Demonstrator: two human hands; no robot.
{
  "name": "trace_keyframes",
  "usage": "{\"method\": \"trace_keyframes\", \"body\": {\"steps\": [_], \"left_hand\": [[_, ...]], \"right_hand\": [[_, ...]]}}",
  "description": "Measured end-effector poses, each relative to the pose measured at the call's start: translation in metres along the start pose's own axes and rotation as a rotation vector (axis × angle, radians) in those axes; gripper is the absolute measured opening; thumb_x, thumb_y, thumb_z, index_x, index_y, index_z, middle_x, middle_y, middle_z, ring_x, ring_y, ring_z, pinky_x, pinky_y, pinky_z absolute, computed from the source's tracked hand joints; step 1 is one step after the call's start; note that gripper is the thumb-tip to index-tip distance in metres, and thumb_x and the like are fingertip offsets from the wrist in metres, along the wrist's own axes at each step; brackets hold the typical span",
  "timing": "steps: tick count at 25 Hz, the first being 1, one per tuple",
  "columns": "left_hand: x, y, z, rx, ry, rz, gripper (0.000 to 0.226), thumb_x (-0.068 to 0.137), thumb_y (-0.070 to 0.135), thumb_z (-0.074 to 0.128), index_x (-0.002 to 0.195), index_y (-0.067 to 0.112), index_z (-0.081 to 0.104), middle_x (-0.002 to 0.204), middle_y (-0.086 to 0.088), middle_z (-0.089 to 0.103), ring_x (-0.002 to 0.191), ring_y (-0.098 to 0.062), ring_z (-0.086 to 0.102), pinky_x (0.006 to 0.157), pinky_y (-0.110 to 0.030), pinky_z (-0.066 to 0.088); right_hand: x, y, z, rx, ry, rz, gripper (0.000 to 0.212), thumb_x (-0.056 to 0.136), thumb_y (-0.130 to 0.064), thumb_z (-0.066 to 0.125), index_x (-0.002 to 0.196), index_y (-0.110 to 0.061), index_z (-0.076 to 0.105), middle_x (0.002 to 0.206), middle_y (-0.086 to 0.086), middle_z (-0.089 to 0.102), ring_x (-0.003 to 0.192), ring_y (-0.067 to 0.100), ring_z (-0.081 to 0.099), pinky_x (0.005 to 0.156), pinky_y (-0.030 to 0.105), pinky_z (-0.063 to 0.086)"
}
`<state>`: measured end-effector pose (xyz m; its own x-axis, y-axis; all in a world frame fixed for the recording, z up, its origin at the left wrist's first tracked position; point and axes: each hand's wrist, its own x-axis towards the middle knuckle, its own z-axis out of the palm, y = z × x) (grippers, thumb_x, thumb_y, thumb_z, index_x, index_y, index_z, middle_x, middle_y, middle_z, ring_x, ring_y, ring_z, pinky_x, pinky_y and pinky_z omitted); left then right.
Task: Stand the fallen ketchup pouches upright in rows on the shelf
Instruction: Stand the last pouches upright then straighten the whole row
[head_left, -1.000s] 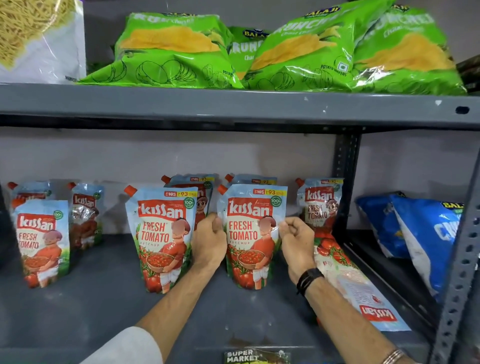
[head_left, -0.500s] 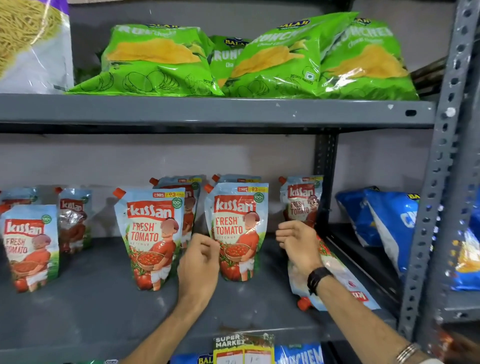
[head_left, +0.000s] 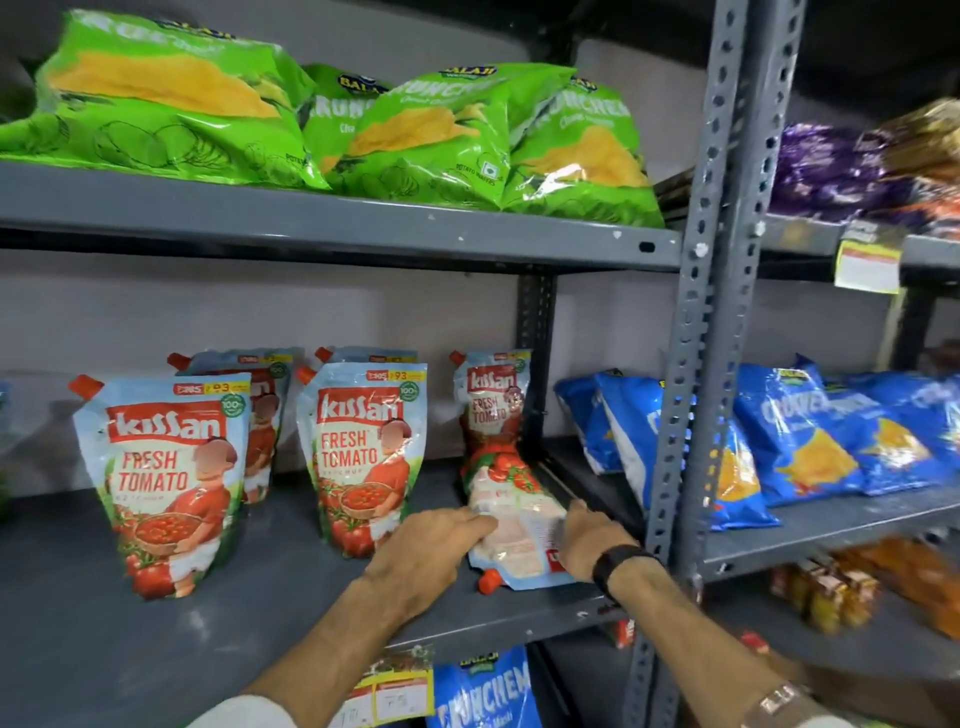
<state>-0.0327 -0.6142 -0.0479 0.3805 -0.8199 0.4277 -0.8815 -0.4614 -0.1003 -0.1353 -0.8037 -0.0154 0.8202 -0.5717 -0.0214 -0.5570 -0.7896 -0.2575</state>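
A fallen ketchup pouch (head_left: 511, 525) lies flat on the grey shelf (head_left: 270, 597) at its right end, back side up, red cap toward the front edge. My left hand (head_left: 421, 551) rests against its left edge. My right hand (head_left: 589, 538), with a black wristband, grips its right edge. Two front pouches stand upright: one on the left (head_left: 161, 478) and one in the middle (head_left: 363, 457). Behind them more pouches stand, including one (head_left: 491, 400) at the back right, just beyond the fallen pouch.
A grey perforated upright post (head_left: 696, 364) stands just right of my right hand. Blue chip bags (head_left: 810, 436) fill the neighbouring shelf. Green chip bags (head_left: 415, 135) lie on the shelf above. Price tags (head_left: 389, 691) hang below the shelf's front edge.
Both hands left the middle upright pouch and moved right and down to the fallen pouch. The view has swung right.
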Motion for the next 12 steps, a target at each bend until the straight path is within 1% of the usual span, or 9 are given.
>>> {"method": "trace_keyframes", "body": {"steps": [2, 3, 5, 7, 8, 9, 10, 11, 12], "left_hand": [[0.004, -0.004, 0.001, 0.023, -0.006, 0.010, 0.053, 0.090, 0.015, 0.046, 0.141, 0.029, 0.051, 0.139, -0.002, 0.064, 0.124, -0.025, 0.061, 0.101, -0.039, 0.050], [0.004, -0.007, 0.002, 0.024, -0.015, 0.010, 0.050, 0.093, 0.019, 0.043, 0.141, 0.031, 0.051, 0.138, -0.002, 0.065, 0.123, -0.025, 0.062, 0.099, -0.040, 0.052], [-0.001, -0.010, 0.004, -0.022, -0.015, -0.007, 0.050, 0.094, 0.018, 0.044, 0.141, 0.033, 0.051, 0.139, 0.001, 0.065, 0.122, -0.023, 0.064, 0.097, -0.040, 0.054], [-0.006, -0.013, 0.004, -0.139, -0.003, -0.050, 0.060, 0.089, 0.009, 0.051, 0.143, 0.034, 0.050, 0.141, 0.004, 0.063, 0.123, -0.019, 0.063, 0.097, -0.034, 0.053], [-0.007, -0.014, 0.003, -0.222, -0.007, -0.080, 0.068, 0.086, 0.002, 0.053, 0.146, 0.034, 0.046, 0.148, 0.006, 0.056, 0.128, -0.016, 0.058, 0.101, -0.031, 0.051], [-0.008, -0.014, 0.001, -0.301, -0.022, -0.115, 0.077, 0.084, -0.003, 0.053, 0.150, 0.035, 0.041, 0.157, 0.007, 0.045, 0.136, -0.016, 0.050, 0.106, -0.030, 0.047], [-0.009, -0.014, 0.000, -0.365, -0.056, -0.154, 0.083, 0.084, -0.006, 0.052, 0.154, 0.035, 0.035, 0.164, 0.007, 0.032, 0.144, -0.017, 0.040, 0.113, -0.032, 0.042], [-0.009, -0.014, -0.002, -0.434, -0.104, -0.192, 0.084, 0.085, -0.008, 0.051, 0.155, 0.034, 0.032, 0.166, 0.005, 0.025, 0.149, -0.020, 0.033, 0.117, -0.034, 0.037], [-0.010, -0.013, -0.004, -0.534, -0.141, -0.217, 0.083, 0.087, -0.009, 0.051, 0.156, 0.031, 0.032, 0.165, 0.003, 0.025, 0.150, -0.021, 0.031, 0.119, -0.034, 0.035]], "right_hand": [[0.002, -0.002, -0.007, 0.041, 0.038, -0.002, 0.060, 0.099, -0.025, 0.041, 0.152, -0.005, 0.022, 0.148, 0.021, 0.048, 0.135, 0.036, 0.048, 0.109, 0.041, 0.040], [0.004, -0.001, -0.010, 0.047, 0.019, 0.002, 0.060, 0.099, -0.026, 0.043, 0.151, -0.004, 0.024, 0.148, 0.021, 0.048, 0.134, 0.035, 0.049, 0.108, 0.040, 0.041], [0.007, 0.000, -0.016, 0.057, -0.035, 0.004, 0.051, 0.098, -0.023, 0.048, 0.143, 0.000, 0.040, 0.141, 0.021, 0.055, 0.128, 0.033, 0.055, 0.099, 0.036, 0.046], [0.008, 0.002, -0.024, 0.106, -0.013, -0.031, 0.026, 0.095, -0.018, 0.054, 0.116, -0.006, 0.063, 0.119, 0.017, 0.066, 0.107, 0.028, 0.064, 0.079, 0.031, 0.049], [0.007, 0.004, -0.027, 0.162, -0.002, -0.070, 0.013, 0.093, -0.016, 0.056, 0.101, -0.013, 0.067, 0.106, 0.013, 0.067, 0.094, 0.025, 0.063, 0.075, 0.030, 0.049], [0.008, 0.007, -0.029, 0.226, 0.008, -0.126, 0.010, 0.092, -0.012, 0.058, 0.089, -0.019, 0.066, 0.098, 0.008, 0.065, 0.086, 0.020, 0.060, 0.076, 0.029, 0.049], [0.005, 0.010, -0.032, 0.291, 0.013, -0.181, 0.019, 0.091, -0.008, 0.059, 0.083, -0.023, 0.066, 0.095, 0.005, 0.065, 0.082, 0.015, 0.058, 0.079, 0.026, 0.049], [0.002, 0.014, -0.032, 0.340, 0.014, -0.228, 0.026, 0.091, -0.004, 0.059, 0.080, -0.026, 0.068, 0.093, 0.004, 0.067, 0.082, 0.013, 0.058, 0.079, 0.022, 0.048], [0.000, 0.016, -0.031, 0.361, 0.024, -0.271, 0.031, 0.090, -0.001, 0.058, 0.081, -0.026, 0.072, 0.093, 0.007, 0.070, 0.084, 0.012, 0.059, 0.078, 0.019, 0.047]]}}
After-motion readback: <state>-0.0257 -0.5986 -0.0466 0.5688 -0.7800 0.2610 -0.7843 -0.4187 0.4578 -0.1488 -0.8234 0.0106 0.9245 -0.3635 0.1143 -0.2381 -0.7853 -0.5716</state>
